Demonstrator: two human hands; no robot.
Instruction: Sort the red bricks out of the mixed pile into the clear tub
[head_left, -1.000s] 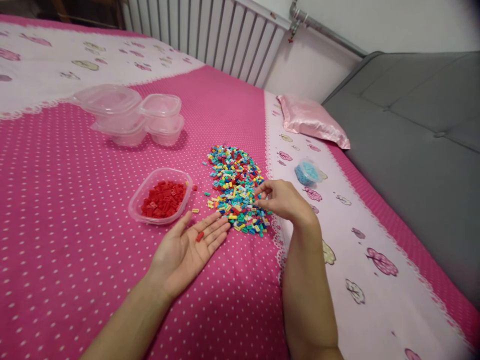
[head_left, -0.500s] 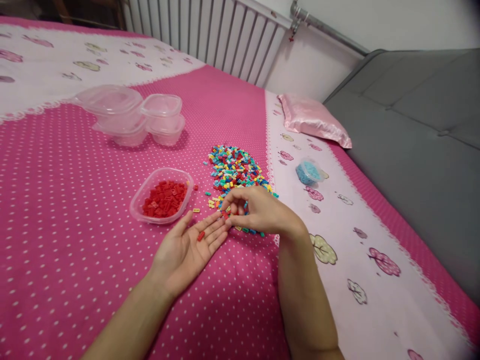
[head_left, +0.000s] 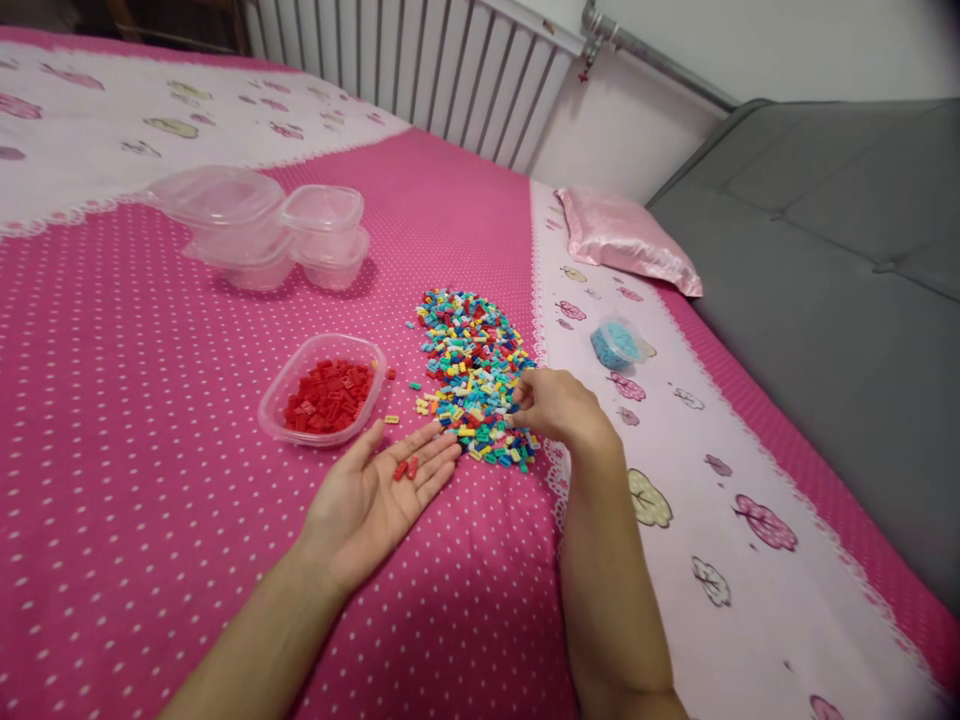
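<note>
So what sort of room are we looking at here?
Most likely a bedroom: there's a pink polka-dot bedspread with a lacy white floral border, a satiny pink pillow, and, beside the pillow, what looks like a grey padded headboard.

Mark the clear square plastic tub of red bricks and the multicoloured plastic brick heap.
Clear square plastic tub of red bricks [head_left: 288, 384]: head view, left inner wall.
Multicoloured plastic brick heap [head_left: 474, 368]: head view, visible middle.

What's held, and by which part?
Two red bricks rest on the open left hand, at its finger bases; whether the right hand holds anything can't be told.
</note>
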